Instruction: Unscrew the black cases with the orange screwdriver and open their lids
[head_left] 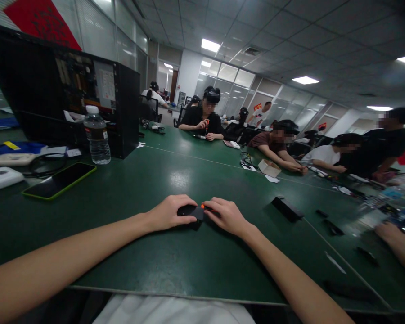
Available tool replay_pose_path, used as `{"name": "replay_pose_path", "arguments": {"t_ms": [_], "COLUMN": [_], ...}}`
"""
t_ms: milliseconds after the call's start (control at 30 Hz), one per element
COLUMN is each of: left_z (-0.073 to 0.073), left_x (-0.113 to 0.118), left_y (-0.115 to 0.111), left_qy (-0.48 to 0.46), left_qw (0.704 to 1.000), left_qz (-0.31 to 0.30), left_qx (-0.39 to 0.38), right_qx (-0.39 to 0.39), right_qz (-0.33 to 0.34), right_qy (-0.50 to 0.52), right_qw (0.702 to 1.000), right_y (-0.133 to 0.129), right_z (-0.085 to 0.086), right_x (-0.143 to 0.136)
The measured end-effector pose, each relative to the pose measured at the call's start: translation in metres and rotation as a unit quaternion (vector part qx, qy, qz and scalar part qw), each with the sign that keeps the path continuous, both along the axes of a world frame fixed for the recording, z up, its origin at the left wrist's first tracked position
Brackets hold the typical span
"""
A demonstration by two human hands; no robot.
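Observation:
Near the middle of the green table point(148, 265), my left hand point(170, 212) grips a flat, dark rectangular plastic piece point(193, 211) between thumb and fingers. My right hand point(228, 217) is closed around a small orange-and-black tool point(203, 206), whose orange end shows at the fingertips. That end is close to the right edge of the dark piece; whether they touch I cannot tell. Most of the tool is hidden by my fingers. Off to the right lies a long black box-shaped part point(287, 209).
On the left stand an open computer case point(128, 108), a water bottle point(98, 139) and a green-edged phone point(60, 181). Small black parts point(333, 227) lie at right, near another person's hand point(391, 236). A cardboard box point(269, 168) is farther back. Several people sit around.

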State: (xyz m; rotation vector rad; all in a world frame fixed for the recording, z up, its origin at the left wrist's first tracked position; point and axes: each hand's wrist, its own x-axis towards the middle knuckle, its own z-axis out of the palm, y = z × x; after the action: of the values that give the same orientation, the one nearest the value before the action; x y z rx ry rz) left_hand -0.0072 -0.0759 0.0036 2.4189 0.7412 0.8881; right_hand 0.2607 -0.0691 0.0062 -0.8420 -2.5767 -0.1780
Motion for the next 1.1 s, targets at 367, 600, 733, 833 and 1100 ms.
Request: {"name": "replay_pose_path", "arguments": {"t_ms": [367,600,733,833,1100], "left_z": [0.000,0.002,0.011,0.019,0.023], "left_x": [-0.002,0.000,-0.009,-0.023,-0.035], "left_y": [0.002,-0.001,0.006,0.017,0.027], "left_qy": [0.002,-0.009,0.012,0.072,0.088], "left_qw": [1.000,1.000,1.000,0.993,0.983], "left_qz": [-0.003,0.004,-0.013,-0.022,0.004], "left_qx": [0.005,0.006,-0.024,-0.089,-0.164], "right_qx": [0.034,0.025,0.012,-0.005,-0.002], "right_qz": [-0.004,0.002,0.007,0.018,-0.002], "right_qy": [0.003,-0.001,-0.002,0.003,-0.003], "right_qw": [0.999,1.000,1.000,1.000,1.000], "right_y": [-0.002,0.001,0.001,-0.001,-0.001], "right_z": [0.001,0.000,0.001,0.001,0.001], "right_x": [-0.003,-0.003,-0.003,-0.003,-0.003]}}
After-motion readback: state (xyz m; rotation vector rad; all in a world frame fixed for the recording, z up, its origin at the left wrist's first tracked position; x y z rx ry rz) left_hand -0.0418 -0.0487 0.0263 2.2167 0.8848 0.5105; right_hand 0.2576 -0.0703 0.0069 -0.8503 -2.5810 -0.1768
